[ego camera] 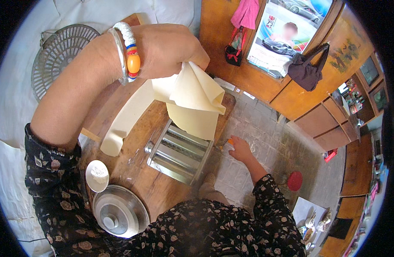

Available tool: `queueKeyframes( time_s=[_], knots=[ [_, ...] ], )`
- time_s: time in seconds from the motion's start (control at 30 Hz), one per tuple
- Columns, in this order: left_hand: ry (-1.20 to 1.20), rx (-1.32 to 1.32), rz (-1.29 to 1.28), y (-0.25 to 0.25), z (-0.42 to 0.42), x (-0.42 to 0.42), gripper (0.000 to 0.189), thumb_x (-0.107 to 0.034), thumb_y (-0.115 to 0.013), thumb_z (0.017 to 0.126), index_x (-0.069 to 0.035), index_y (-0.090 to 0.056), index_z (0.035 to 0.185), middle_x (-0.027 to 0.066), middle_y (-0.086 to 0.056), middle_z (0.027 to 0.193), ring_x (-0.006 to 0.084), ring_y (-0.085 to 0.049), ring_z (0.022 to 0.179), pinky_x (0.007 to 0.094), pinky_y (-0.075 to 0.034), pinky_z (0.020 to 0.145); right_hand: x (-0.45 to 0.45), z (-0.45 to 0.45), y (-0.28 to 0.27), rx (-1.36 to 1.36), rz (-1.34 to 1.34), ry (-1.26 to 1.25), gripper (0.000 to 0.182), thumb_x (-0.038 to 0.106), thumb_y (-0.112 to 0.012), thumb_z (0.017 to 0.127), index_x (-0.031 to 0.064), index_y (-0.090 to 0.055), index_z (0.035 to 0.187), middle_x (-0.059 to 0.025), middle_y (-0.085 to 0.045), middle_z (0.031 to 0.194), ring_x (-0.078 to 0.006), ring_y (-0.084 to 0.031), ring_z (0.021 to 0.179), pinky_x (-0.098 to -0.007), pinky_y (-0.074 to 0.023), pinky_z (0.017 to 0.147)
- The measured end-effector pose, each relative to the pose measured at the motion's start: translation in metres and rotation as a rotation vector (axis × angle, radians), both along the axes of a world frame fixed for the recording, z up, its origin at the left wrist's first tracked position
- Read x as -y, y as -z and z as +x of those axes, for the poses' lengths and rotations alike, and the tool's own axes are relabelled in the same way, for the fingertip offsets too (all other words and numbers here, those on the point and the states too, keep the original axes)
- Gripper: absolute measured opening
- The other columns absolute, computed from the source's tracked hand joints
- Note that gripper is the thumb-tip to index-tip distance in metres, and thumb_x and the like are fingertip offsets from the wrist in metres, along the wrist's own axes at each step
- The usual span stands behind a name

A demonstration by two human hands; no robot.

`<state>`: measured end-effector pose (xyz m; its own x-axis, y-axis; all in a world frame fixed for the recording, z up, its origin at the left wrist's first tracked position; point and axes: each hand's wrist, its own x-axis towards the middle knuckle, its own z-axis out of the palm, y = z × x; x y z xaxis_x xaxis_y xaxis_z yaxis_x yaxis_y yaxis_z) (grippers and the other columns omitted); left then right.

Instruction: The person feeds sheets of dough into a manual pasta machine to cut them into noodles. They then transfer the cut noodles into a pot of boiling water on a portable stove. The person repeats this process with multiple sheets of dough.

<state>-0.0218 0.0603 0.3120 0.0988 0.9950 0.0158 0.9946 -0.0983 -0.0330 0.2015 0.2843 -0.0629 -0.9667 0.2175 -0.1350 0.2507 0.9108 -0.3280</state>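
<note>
My left hand (pixel 171 51), raised over the table, pinches a long sheet of pale dough (pixel 197 90). From that hand the dough hangs in folds down to the rollers of a metal pasta machine (pixel 179 152). Another stretch of the same dough (pixel 129 119) lies along the wooden tabletop (pixel 145 189) to the left, its end slightly curled. Off the machine's right side, my right hand (pixel 241 149) grips an orange crank handle (pixel 230 141), mostly covered by the fingers. A bracelet and a bangle circle my left wrist.
A small bowl of white powder, likely flour (pixel 98 176), and a lidded metal pot (pixel 120 212) stand at the near left. Behind my left arm leans a grey plastic basket (pixel 63 57). A wooden cabinet (pixel 222 69) is beyond the table; a red round object (pixel 295 181) sits at right.
</note>
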Motion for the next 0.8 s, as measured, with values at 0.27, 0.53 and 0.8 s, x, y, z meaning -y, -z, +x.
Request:
queueKeyframes(
  time_s=[0.27, 0.53, 0.8],
  knots=[
    [0.013, -0.048, 0.002, -0.005, 0.003, 0.001, 0.031, 0.005, -0.050, 0.064, -0.003, -0.061, 0.091, 0.0155, -0.063, 0.081, 0.0342, -0.060, 0.081, 0.0406, -0.046, 0.073, 0.008, 0.011, 0.049, -0.055, 0.076, 0.269, 0.042, 0.009, -0.065, 0.067, 0.0003, -0.047, 0.104, -0.0198, -0.054, 0.100, -0.0366, -0.054, 0.095, -0.0450, -0.0467, 0.079],
    [-0.016, -0.019, -0.033, -0.008, 0.009, 0.000, 0.033, 0.005, -0.052, 0.064, -0.004, -0.060, 0.094, 0.0135, -0.063, 0.084, 0.0340, -0.060, 0.083, 0.0402, -0.047, 0.074, 0.002, 0.004, 0.058, -0.007, 0.072, 0.351, 0.030, 0.013, -0.063, 0.069, 0.0011, -0.049, 0.093, -0.0192, -0.060, 0.089, -0.0386, -0.059, 0.083, -0.0471, -0.0483, 0.071],
    [-0.003, -0.068, -0.024, -0.009, 0.016, 0.002, 0.033, 0.004, -0.054, 0.064, -0.006, -0.060, 0.094, 0.0130, -0.063, 0.082, 0.0339, -0.060, 0.082, 0.0411, -0.047, 0.072, 0.000, -0.011, 0.047, 0.167, -0.013, 0.381, 0.030, 0.029, -0.060, 0.078, 0.0014, -0.059, 0.090, -0.0202, -0.064, 0.088, -0.0370, -0.062, 0.085, -0.0469, -0.0493, 0.070]
  ],
)
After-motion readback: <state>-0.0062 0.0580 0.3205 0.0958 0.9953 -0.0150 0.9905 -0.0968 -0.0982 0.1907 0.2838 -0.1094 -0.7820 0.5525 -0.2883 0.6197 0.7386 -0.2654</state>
